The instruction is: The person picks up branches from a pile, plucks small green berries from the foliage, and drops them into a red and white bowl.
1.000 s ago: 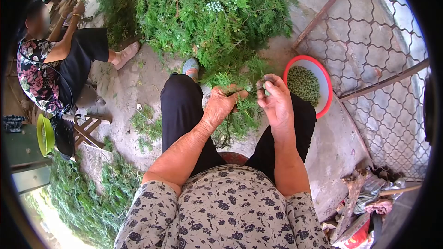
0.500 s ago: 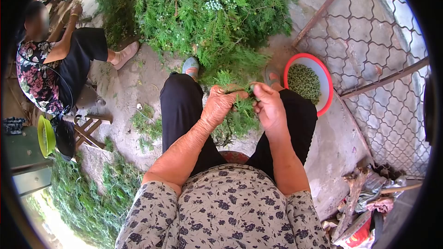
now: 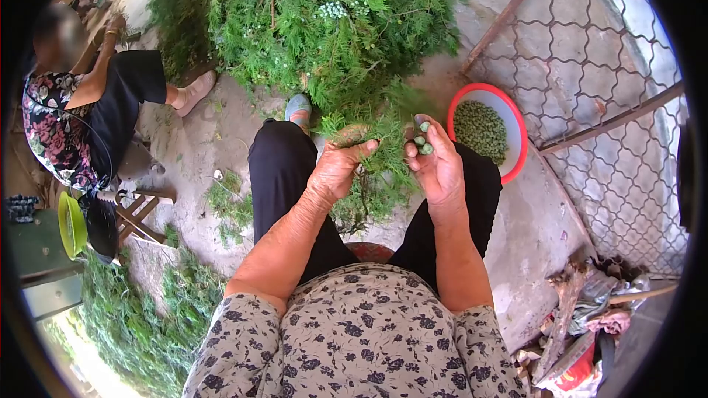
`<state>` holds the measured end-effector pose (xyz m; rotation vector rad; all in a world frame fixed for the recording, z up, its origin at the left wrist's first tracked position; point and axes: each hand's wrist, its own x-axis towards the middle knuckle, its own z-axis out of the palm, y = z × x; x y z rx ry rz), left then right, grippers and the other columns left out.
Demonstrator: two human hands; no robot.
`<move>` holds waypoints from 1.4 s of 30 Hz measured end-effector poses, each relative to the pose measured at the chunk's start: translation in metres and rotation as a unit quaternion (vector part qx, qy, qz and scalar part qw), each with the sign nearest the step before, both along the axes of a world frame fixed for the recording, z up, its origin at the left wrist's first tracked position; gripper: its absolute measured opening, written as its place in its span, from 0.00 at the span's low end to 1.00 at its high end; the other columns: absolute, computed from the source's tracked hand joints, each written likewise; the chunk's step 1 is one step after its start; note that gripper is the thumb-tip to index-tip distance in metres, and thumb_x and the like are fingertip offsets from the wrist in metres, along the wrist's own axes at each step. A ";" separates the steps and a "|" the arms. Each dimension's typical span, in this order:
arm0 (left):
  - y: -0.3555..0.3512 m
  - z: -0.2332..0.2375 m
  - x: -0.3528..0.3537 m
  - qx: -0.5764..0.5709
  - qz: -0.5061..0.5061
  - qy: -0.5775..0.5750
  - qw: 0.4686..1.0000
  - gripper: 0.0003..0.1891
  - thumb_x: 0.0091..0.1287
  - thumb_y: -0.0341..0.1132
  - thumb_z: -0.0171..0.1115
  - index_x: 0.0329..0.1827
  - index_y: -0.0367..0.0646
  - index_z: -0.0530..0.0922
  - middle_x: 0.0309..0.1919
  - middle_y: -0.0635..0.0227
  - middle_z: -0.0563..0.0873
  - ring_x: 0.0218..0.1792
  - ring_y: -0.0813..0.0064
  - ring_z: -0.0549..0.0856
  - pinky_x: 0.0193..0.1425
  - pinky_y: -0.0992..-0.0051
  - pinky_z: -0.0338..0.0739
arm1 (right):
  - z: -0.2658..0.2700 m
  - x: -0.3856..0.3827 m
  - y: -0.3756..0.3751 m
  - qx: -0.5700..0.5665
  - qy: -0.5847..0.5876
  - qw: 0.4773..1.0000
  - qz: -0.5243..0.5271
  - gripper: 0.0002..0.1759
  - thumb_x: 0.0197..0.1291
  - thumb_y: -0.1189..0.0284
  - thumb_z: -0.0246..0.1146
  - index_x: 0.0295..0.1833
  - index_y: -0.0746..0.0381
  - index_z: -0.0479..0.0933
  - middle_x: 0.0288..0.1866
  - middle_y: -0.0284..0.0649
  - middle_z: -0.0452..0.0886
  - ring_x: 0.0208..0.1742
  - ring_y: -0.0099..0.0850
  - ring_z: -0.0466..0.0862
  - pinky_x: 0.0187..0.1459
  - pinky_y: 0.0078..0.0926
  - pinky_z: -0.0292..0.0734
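Note:
My left hand (image 3: 335, 168) is closed around a green conifer sprig (image 3: 392, 149), whose feathery tips spread to the right between my hands. A little to the right, my right hand (image 3: 440, 166) holds several round green cones (image 3: 423, 145) in its curled fingers, palm partly turned up. Both hands are above the gap between my knees. Beyond my right knee stands a white basin with a red rim (image 3: 524, 133), holding many small green cones (image 3: 479, 131).
A large heap of cut conifer branches (image 3: 332, 37) lies ahead. At left a seated person (image 3: 63, 114) works near a yellow-green basin (image 3: 71, 225) and a wooden stool (image 3: 140, 217). A wire-mesh panel (image 3: 582, 59) is at right, with a pile of scraps (image 3: 582, 332) below it.
My hands have moved apart. The right hand has come off the sprig and turned, showing green cones in its fingers. The left hand keeps its hold on the sprig.

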<state>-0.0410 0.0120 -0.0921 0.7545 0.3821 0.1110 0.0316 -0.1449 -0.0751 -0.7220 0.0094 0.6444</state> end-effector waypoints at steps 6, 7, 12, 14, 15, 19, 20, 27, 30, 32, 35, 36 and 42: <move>0.007 0.000 -0.001 -0.054 0.000 0.024 0.998 0.17 0.54 0.21 0.65 0.47 0.37 0.73 0.40 0.67 0.81 0.43 0.73 0.78 0.50 0.72 0.71 | 0.003 0.000 0.000 -0.030 -0.007 0.999 0.009 0.12 0.63 0.73 0.54 0.51 0.63 0.70 0.37 0.43 0.78 0.30 0.28 0.77 0.25 0.19 0.70; 0.007 -0.001 0.000 -0.054 0.000 0.024 0.998 0.17 0.54 0.21 0.65 0.47 0.37 0.73 0.40 0.67 0.81 0.43 0.73 0.78 0.50 0.72 0.71 | 0.002 0.000 0.000 -0.029 -0.008 1.000 0.009 0.12 0.63 0.73 0.54 0.51 0.63 0.70 0.37 0.43 0.78 0.30 0.28 0.77 0.25 0.19 0.70; 0.007 -0.009 0.002 0.006 0.042 0.026 0.999 0.24 0.53 0.22 0.66 0.54 0.35 0.69 0.43 0.65 0.80 0.43 0.71 0.78 0.46 0.72 0.72 | -0.004 0.001 -0.002 -0.074 -0.041 0.996 -0.020 0.11 0.59 0.77 0.58 0.48 0.65 0.73 0.38 0.38 0.77 0.31 0.26 0.77 0.27 0.18 0.70; 0.008 -0.007 0.001 0.016 0.041 0.045 0.998 0.25 0.53 0.23 0.67 0.55 0.35 0.69 0.42 0.65 0.80 0.42 0.72 0.78 0.43 0.73 0.73 | 0.001 -0.001 -0.003 -0.087 -0.049 0.995 -0.017 0.11 0.59 0.77 0.58 0.48 0.65 0.74 0.38 0.36 0.77 0.31 0.25 0.77 0.27 0.18 0.70; 0.008 -0.006 0.001 0.026 0.037 0.064 0.997 0.26 0.53 0.24 0.67 0.56 0.36 0.69 0.42 0.65 0.80 0.42 0.73 0.78 0.39 0.73 0.73 | 0.003 -0.001 -0.003 -0.099 -0.057 0.993 -0.016 0.12 0.59 0.78 0.58 0.48 0.66 0.74 0.38 0.35 0.77 0.32 0.25 0.77 0.27 0.19 0.70; 0.009 -0.015 0.000 0.035 0.030 0.048 0.998 0.25 0.52 0.27 0.69 0.54 0.37 0.70 0.41 0.65 0.80 0.40 0.74 0.79 0.34 0.73 0.72 | 0.003 0.000 -0.003 -0.133 -0.124 0.982 -0.053 0.12 0.59 0.77 0.59 0.49 0.67 0.75 0.35 0.33 0.77 0.32 0.24 0.78 0.28 0.19 0.70; 0.009 -0.016 0.001 0.040 0.027 0.049 0.998 0.23 0.52 0.27 0.69 0.51 0.38 0.72 0.40 0.66 0.80 0.38 0.75 0.79 0.32 0.74 0.72 | 0.003 0.001 -0.003 -0.150 -0.145 0.976 -0.066 0.12 0.59 0.77 0.59 0.49 0.66 0.75 0.35 0.33 0.76 0.32 0.23 0.77 0.27 0.18 0.69; 0.008 -0.012 0.002 0.017 0.010 0.060 0.998 0.12 0.53 0.21 0.66 0.40 0.41 0.76 0.34 0.69 0.82 0.37 0.74 0.81 0.39 0.74 0.75 | 0.000 0.001 -0.010 -0.191 -0.147 0.969 -0.062 0.12 0.58 0.79 0.59 0.48 0.65 0.75 0.33 0.31 0.75 0.28 0.19 0.74 0.25 0.15 0.64; 0.007 -0.006 0.002 0.058 0.006 0.081 0.995 0.12 0.53 0.21 0.66 0.39 0.40 0.76 0.32 0.69 0.83 0.35 0.74 0.82 0.36 0.75 0.76 | 0.003 0.002 -0.007 -0.181 -0.131 0.972 -0.076 0.12 0.56 0.80 0.58 0.48 0.64 0.75 0.29 0.29 0.73 0.26 0.17 0.72 0.24 0.13 0.62; 0.006 -0.009 0.002 0.062 0.006 0.071 0.996 0.12 0.53 0.21 0.66 0.39 0.39 0.76 0.32 0.68 0.83 0.36 0.75 0.82 0.37 0.76 0.76 | 0.004 0.001 -0.003 -0.208 -0.119 0.968 -0.069 0.13 0.55 0.81 0.58 0.47 0.64 0.74 0.28 0.28 0.73 0.25 0.16 0.71 0.23 0.13 0.62; 0.002 -0.015 0.003 0.080 0.002 0.036 0.996 0.12 0.53 0.24 0.67 0.40 0.37 0.76 0.31 0.69 0.82 0.32 0.78 0.80 0.33 0.78 0.74 | 0.000 -0.003 0.001 -0.245 -0.133 0.960 -0.017 0.14 0.53 0.82 0.58 0.48 0.64 0.74 0.27 0.27 0.72 0.24 0.14 0.69 0.23 0.12 0.61; 0.001 -0.017 0.003 0.095 0.000 0.013 0.995 0.13 0.53 0.27 0.69 0.41 0.36 0.77 0.29 0.69 0.82 0.27 0.81 0.79 0.29 0.80 0.73 | -0.005 -0.004 0.003 -0.253 -0.159 0.954 0.030 0.15 0.53 0.82 0.58 0.48 0.64 0.74 0.27 0.27 0.73 0.24 0.14 0.69 0.22 0.12 0.61; -0.001 -0.017 0.002 0.055 0.018 -0.035 0.998 0.13 0.54 0.26 0.67 0.41 0.33 0.77 0.30 0.69 0.83 0.28 0.80 0.79 0.29 0.79 0.73 | -0.012 -0.013 0.015 -0.191 -0.161 0.966 0.064 0.14 0.52 0.82 0.59 0.47 0.65 0.75 0.29 0.26 0.75 0.24 0.13 0.69 0.25 0.13 0.63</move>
